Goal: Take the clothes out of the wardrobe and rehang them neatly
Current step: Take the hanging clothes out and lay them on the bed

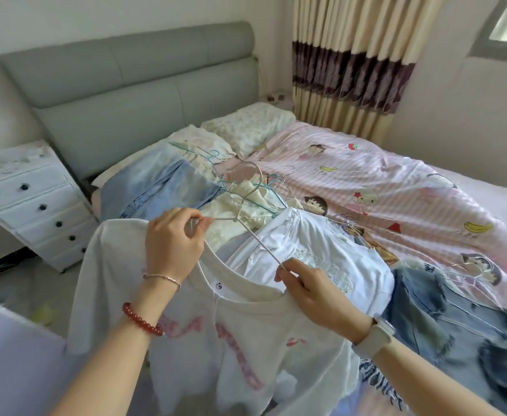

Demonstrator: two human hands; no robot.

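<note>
**T-shirt on wire hanger, held at lower centre**

T-shirt (231,340), white with pink lettering, lower centre. Wire hanger (258,238), one arm at the collar. Left hand (172,241) pinches hanger top with collar; right hand (312,292) pinches hanger's lower end. Beyond: heaped clothes (306,241), pink quilt (396,187), white drawers (36,202) at left.

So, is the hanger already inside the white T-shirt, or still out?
Mostly out. The hanger shows bare above the T-shirt collar; the left hand and right hand grip it.
</note>
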